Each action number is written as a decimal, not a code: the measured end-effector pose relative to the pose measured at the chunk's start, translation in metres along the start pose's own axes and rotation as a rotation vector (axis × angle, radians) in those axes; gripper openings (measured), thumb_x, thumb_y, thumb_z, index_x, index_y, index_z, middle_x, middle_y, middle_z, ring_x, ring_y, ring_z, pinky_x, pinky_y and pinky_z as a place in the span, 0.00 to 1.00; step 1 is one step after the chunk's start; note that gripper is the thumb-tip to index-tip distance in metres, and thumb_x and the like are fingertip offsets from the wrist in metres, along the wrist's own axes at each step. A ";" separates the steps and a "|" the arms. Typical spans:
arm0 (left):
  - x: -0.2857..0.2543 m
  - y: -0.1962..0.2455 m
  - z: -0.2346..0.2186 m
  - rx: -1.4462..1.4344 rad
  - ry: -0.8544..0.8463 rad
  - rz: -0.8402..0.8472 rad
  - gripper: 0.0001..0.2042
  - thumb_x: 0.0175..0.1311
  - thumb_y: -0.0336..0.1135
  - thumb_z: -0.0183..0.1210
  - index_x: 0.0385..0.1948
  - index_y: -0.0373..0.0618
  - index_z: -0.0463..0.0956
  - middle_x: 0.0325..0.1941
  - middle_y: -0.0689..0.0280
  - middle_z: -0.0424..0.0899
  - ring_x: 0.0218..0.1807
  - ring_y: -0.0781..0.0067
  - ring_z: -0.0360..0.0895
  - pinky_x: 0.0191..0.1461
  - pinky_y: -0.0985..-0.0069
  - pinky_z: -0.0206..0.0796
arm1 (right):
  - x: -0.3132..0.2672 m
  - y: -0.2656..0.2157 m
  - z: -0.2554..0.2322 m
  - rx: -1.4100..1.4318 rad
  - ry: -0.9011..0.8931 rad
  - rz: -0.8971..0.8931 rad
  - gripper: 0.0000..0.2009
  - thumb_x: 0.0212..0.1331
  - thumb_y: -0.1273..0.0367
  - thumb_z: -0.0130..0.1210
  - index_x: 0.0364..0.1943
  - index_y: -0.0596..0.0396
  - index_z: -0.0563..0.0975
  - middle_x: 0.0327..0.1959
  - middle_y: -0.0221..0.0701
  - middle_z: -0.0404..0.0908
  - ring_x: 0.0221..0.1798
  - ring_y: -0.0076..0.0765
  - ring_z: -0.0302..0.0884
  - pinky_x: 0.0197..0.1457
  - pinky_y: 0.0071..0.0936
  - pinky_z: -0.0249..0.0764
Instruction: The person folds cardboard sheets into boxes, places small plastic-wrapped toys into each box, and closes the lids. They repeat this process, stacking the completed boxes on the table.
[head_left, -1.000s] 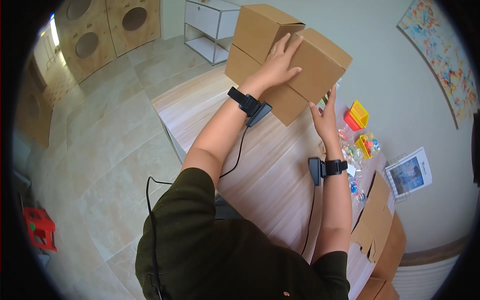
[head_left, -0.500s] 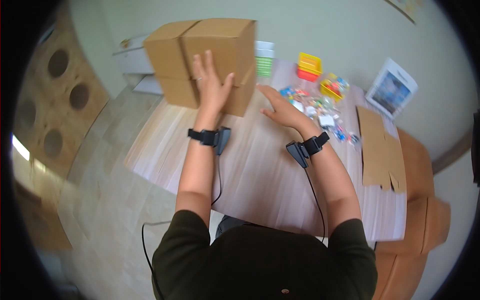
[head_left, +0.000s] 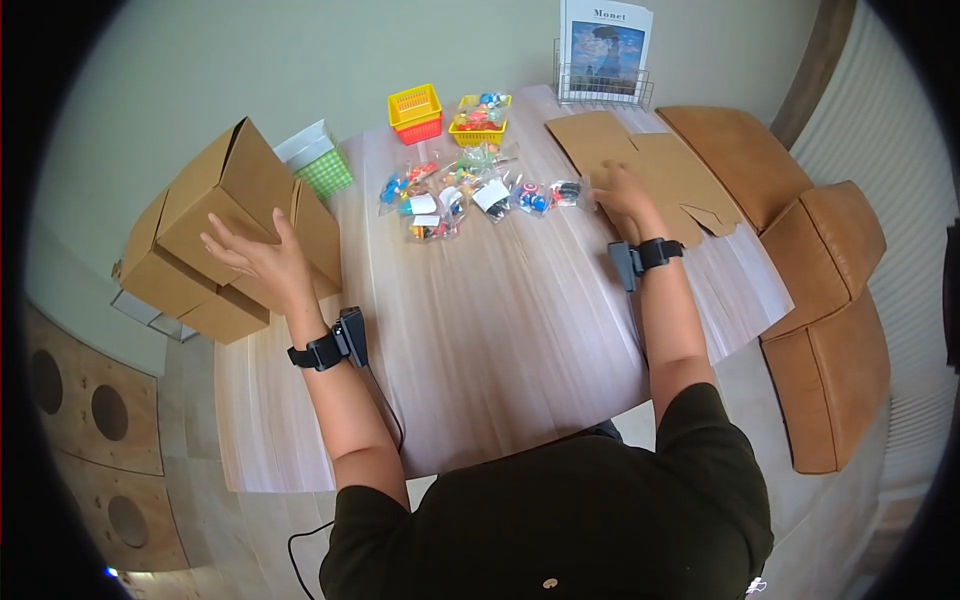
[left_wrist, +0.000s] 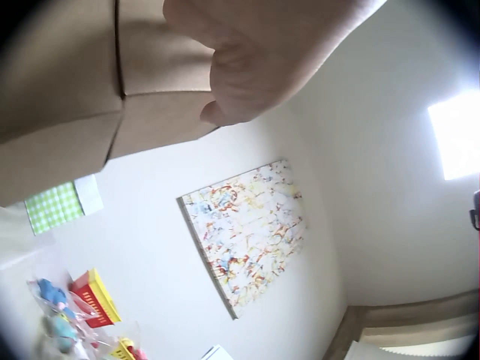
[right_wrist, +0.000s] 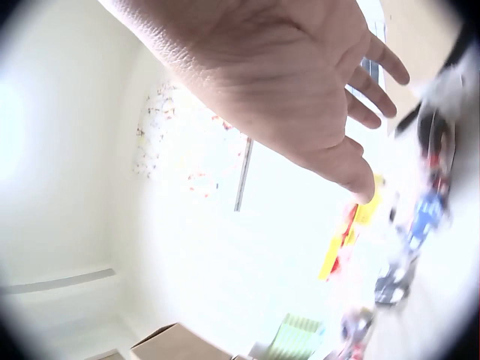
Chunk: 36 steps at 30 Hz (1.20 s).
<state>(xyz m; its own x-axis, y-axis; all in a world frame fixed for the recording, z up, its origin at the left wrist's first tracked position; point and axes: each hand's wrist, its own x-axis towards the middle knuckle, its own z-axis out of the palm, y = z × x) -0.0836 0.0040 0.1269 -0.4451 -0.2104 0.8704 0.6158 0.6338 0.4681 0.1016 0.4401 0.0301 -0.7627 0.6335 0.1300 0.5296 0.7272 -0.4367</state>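
Brown cardboard boxes (head_left: 262, 185) stand stacked at the left end of the table. My left hand (head_left: 262, 262) is in front of them with its fingers spread, overlapping the boxes in the head view. In the left wrist view, the palm (left_wrist: 262, 52) shows right beside the box sides (left_wrist: 161, 116). Over on the right, my right hand (head_left: 628, 195) hovers at the left part of a flattened cardboard sheet (head_left: 690, 175), fingers loosely extended. Several clear bags of small colourful toys (head_left: 490, 195) lie just left of that hand. Nothing shows in its palm (right_wrist: 277, 90) in the right wrist view.
Behind the bags stand a red and yellow basket stack (head_left: 416, 118) and a yellow basket (head_left: 478, 130) holding bagged toys. A green checked container (head_left: 325, 170) is beside the boxes. A wire rack (head_left: 605, 88) holds a print at the back; brown leather seats (head_left: 830, 240) flank the right edge.
The head view has turned right. Both hands were at the boxes; my right hand has left them and moved right to the flat cardboard. My left hand stays by the boxes, fingers spread.
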 end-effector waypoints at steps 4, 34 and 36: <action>0.007 0.037 -0.002 -0.226 -0.063 0.062 0.38 0.62 0.39 0.62 0.70 0.41 0.50 0.74 0.45 0.44 0.76 0.45 0.42 0.74 0.51 0.43 | -0.008 0.058 -0.019 -0.154 0.025 0.210 0.42 0.44 0.53 0.69 0.65 0.58 0.66 0.65 0.53 0.67 0.66 0.57 0.66 0.67 0.41 0.65; -0.018 0.054 -0.013 -0.095 -0.817 0.298 0.29 0.62 0.41 0.62 0.65 0.52 0.64 0.75 0.57 0.53 0.74 0.50 0.51 0.75 0.56 0.45 | -0.062 0.120 -0.037 0.538 0.179 0.370 0.45 0.47 0.70 0.71 0.70 0.57 0.54 0.48 0.43 0.79 0.49 0.37 0.78 0.50 0.28 0.77; -0.021 0.052 -0.013 -0.092 -0.840 0.330 0.28 0.61 0.40 0.62 0.64 0.52 0.64 0.74 0.57 0.55 0.73 0.49 0.53 0.75 0.56 0.46 | -0.060 0.117 -0.044 0.704 0.310 0.357 0.42 0.51 0.74 0.67 0.70 0.58 0.54 0.43 0.39 0.80 0.42 0.31 0.78 0.46 0.24 0.77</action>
<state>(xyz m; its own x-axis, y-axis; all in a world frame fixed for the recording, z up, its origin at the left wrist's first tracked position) -0.0338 0.0319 0.1352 -0.5425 0.6066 0.5811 0.8295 0.4961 0.2566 0.2254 0.4988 0.0109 -0.4036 0.9120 0.0723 0.2859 0.2008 -0.9370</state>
